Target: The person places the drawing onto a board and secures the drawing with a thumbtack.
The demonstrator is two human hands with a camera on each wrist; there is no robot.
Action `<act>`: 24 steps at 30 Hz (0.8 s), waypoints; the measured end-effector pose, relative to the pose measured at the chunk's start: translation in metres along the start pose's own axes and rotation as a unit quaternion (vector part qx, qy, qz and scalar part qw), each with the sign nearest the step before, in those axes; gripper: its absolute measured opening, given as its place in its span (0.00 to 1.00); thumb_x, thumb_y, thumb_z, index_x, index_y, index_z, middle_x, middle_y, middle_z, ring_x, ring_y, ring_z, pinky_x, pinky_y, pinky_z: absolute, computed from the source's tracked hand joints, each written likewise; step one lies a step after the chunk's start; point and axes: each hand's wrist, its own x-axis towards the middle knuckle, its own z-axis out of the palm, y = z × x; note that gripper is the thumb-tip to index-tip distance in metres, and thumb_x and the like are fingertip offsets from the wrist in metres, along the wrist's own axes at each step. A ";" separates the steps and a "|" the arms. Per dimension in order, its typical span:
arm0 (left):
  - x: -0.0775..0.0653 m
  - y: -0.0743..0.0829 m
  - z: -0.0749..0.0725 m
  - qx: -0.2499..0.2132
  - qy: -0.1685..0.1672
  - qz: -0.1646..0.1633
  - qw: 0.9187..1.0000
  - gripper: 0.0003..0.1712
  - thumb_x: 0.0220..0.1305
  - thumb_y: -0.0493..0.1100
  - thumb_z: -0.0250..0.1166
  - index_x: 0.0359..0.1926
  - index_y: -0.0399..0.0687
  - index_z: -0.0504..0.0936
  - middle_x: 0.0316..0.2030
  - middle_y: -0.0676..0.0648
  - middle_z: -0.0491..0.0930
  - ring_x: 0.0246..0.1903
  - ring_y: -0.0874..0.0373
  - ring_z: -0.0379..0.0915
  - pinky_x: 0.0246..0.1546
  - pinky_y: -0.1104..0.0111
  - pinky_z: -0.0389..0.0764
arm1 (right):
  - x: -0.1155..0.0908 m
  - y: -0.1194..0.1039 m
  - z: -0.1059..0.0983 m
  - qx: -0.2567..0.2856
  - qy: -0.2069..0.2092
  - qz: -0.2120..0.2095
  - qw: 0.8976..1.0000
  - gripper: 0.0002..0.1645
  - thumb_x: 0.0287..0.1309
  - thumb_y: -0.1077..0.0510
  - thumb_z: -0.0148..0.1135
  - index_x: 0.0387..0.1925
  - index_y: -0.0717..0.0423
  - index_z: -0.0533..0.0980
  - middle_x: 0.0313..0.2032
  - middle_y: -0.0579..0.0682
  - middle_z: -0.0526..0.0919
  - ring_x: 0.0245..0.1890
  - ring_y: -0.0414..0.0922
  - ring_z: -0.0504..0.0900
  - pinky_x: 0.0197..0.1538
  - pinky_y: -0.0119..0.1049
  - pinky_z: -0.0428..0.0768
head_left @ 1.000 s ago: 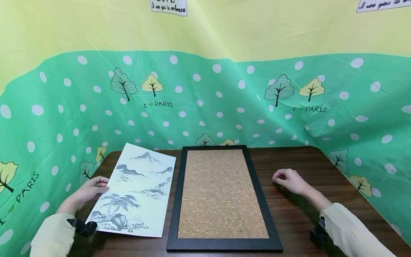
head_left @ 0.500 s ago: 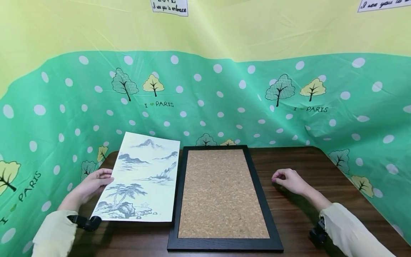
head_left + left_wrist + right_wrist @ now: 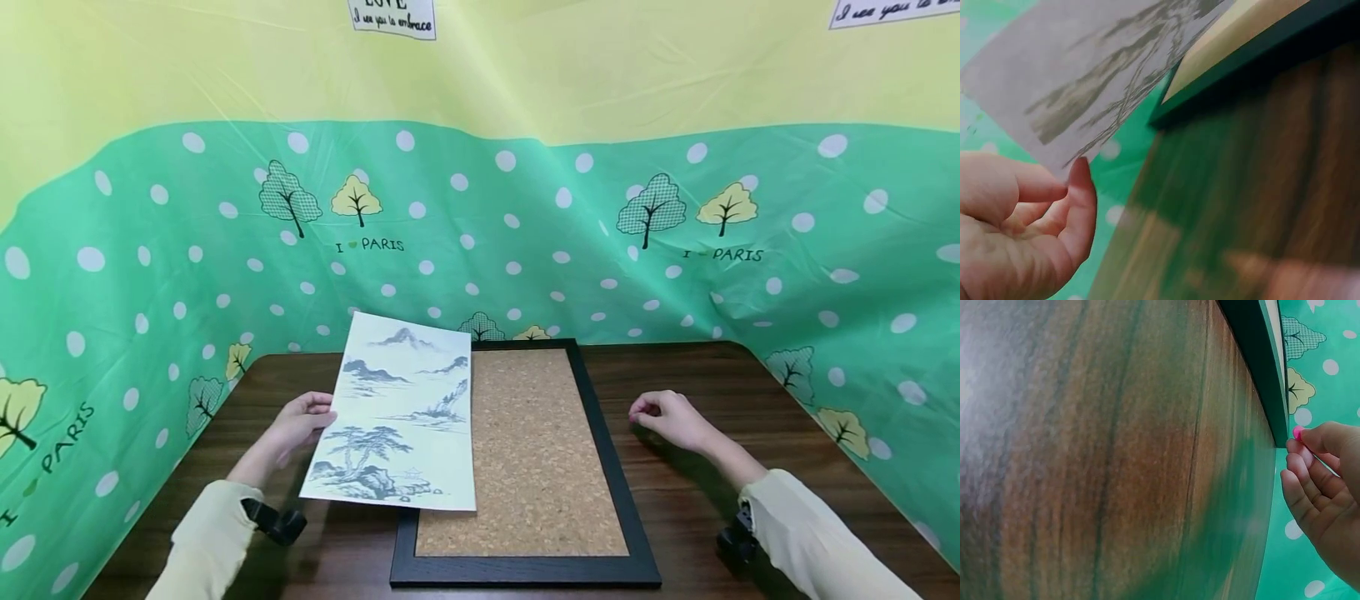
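Thumb and fingers of my left hand (image 3: 294, 429) pinch the left edge of a white sheet (image 3: 401, 417) with a grey-blue landscape of mountains, trees and rocks. The sheet is held up and overlaps the left part of a black-framed cork board (image 3: 540, 450) lying on the table. In the left wrist view the fingertips meet at the sheet's edge (image 3: 1072, 94). To the right of the board, my right hand (image 3: 671, 421) pinches a small pink push pin (image 3: 1298, 432) between thumb and index finger. Most of the pin is hidden by the fingertips.
The board rests on a dark wooden table (image 3: 690, 542), wood showing on both sides of it. Behind hangs a green and yellow cloth (image 3: 525, 217) with white dots and trees. A small black camera (image 3: 277, 525) is strapped to each wrist.
My left hand has carried the sheet up and to the right, from beside the cork board to over its left part. The right hand has barely moved.
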 end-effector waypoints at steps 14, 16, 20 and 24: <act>-0.007 0.005 0.105 -0.066 0.046 0.011 0.997 0.15 0.56 0.25 0.55 0.46 0.29 0.68 0.32 0.43 0.71 0.25 0.62 0.69 0.26 0.71 0.75 | 0.006 -0.002 0.008 0.005 0.005 -0.008 1.000 0.04 0.54 0.68 0.57 0.29 0.60 0.78 0.27 0.49 0.80 0.27 0.38 0.72 0.29 0.30 0.73; -0.008 0.004 0.115 -0.067 0.041 0.015 0.997 0.15 0.56 0.25 0.55 0.46 0.29 0.68 0.32 0.42 0.71 0.26 0.61 0.69 0.26 0.70 0.75 | 0.007 -0.003 0.009 0.008 0.005 -0.010 1.000 0.04 0.54 0.67 0.58 0.29 0.60 0.78 0.28 0.49 0.80 0.27 0.38 0.72 0.29 0.30 0.73; -0.010 0.002 0.131 -0.066 0.033 0.026 0.997 0.14 0.56 0.25 0.54 0.46 0.29 0.68 0.32 0.42 0.70 0.25 0.61 0.68 0.25 0.69 0.76 | 0.009 -0.003 0.010 0.006 0.007 -0.008 1.000 0.04 0.55 0.67 0.58 0.30 0.61 0.78 0.28 0.49 0.80 0.27 0.38 0.73 0.29 0.30 0.73; -0.013 0.003 0.143 -0.057 0.028 0.035 0.997 0.14 0.57 0.26 0.54 0.46 0.30 0.68 0.32 0.43 0.71 0.26 0.60 0.68 0.26 0.68 0.76 | 0.010 -0.004 0.012 0.004 0.009 -0.005 1.000 0.05 0.55 0.68 0.57 0.30 0.61 0.79 0.28 0.49 0.80 0.27 0.38 0.72 0.30 0.30 0.74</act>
